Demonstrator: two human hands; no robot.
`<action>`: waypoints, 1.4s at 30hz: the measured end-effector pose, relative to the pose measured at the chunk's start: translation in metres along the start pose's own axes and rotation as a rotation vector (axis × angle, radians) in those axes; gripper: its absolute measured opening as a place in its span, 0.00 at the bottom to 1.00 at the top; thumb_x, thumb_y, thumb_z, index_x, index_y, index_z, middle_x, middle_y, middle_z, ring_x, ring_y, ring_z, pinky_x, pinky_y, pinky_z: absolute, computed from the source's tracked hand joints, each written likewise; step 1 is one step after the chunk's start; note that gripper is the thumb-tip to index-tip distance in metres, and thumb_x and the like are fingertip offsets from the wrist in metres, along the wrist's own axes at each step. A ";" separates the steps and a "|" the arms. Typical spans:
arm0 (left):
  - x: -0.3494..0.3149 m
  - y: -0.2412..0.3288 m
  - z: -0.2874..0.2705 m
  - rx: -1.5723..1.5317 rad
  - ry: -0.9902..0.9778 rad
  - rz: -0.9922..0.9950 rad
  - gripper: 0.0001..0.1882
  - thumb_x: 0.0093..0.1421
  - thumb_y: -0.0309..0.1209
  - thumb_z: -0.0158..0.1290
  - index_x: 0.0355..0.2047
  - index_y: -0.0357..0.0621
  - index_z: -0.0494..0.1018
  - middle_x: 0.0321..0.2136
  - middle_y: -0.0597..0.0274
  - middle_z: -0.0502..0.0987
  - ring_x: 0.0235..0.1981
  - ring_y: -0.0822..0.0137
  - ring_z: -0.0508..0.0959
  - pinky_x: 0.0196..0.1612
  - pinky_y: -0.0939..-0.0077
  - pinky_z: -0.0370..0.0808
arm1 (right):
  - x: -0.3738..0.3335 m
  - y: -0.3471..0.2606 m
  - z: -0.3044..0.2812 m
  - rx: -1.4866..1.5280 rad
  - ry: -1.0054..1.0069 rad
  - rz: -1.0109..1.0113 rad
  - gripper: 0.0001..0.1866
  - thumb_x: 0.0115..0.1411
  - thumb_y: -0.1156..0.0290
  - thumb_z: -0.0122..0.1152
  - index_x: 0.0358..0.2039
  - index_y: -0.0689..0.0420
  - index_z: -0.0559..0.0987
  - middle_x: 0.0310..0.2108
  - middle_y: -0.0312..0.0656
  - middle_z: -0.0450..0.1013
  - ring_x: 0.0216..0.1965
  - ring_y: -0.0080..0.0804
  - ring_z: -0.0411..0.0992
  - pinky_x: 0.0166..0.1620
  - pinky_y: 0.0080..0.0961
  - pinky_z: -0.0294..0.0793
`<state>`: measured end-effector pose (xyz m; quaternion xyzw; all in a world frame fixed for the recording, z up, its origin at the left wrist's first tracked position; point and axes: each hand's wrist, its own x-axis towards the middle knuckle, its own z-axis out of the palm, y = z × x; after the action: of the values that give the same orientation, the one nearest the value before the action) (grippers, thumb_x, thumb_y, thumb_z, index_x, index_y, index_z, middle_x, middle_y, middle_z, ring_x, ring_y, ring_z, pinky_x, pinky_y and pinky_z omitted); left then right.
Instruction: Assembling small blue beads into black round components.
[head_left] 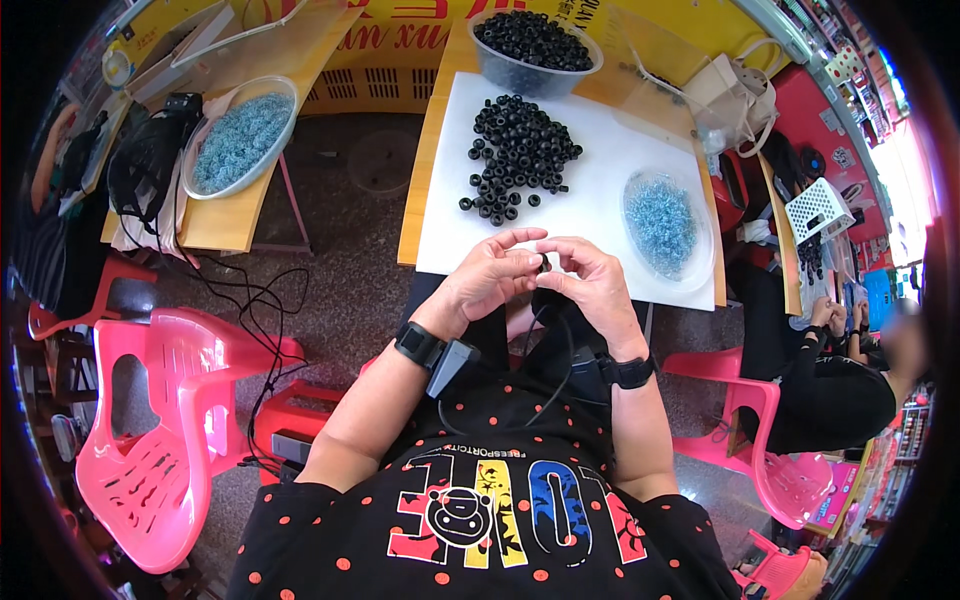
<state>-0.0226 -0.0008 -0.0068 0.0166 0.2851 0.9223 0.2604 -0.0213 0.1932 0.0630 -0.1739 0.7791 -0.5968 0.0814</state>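
head view: both hands meet above the wearer's lap, just short of the near edge of a wooden table (413, 225). the right hand (592, 283) has its thumb and index finger clamped on a small black ring-shaped piece (545, 263), located between the fingertips of the two hands. the left hand (488, 275) has its thumb tip at the left side of this piece, with the index finger arched above the thumb; whether the left fingers grip the piece cannot be told. a black wristband (418, 344) carrying a grey box (453, 368) sits behind the left fingers; a second black band (630, 373) sits behind the right fingers.

directly beyond the fingers, a loose pile of black rings (525, 145) lies on a white board (605, 160). farther beyond the fingers, past the pile, stands a clear tub (540, 86) filled with similar black rings. to the right of the fingers, a clear shallow dish (704, 265) holds light blue pieces (660, 225). well to the left of the fingers, and beyond them, a side table (222, 228) bears an oval tray (289, 92) of blue pieces (243, 142).
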 end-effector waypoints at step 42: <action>0.058 -0.013 0.027 0.873 0.243 0.383 0.25 0.57 0.23 0.65 0.53 0.32 0.69 0.34 0.57 0.85 0.37 0.69 0.84 0.41 0.78 0.79 | -0.004 0.035 -0.036 -0.206 0.111 -0.133 0.26 0.56 0.80 0.69 0.57 0.57 0.79 0.49 0.40 0.80 0.42 0.25 0.77 0.50 0.25 0.77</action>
<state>-0.0620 0.0508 0.0023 0.0684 0.6651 0.7433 0.0196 -0.0360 0.2352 0.0393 -0.1991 0.8264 -0.5264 -0.0200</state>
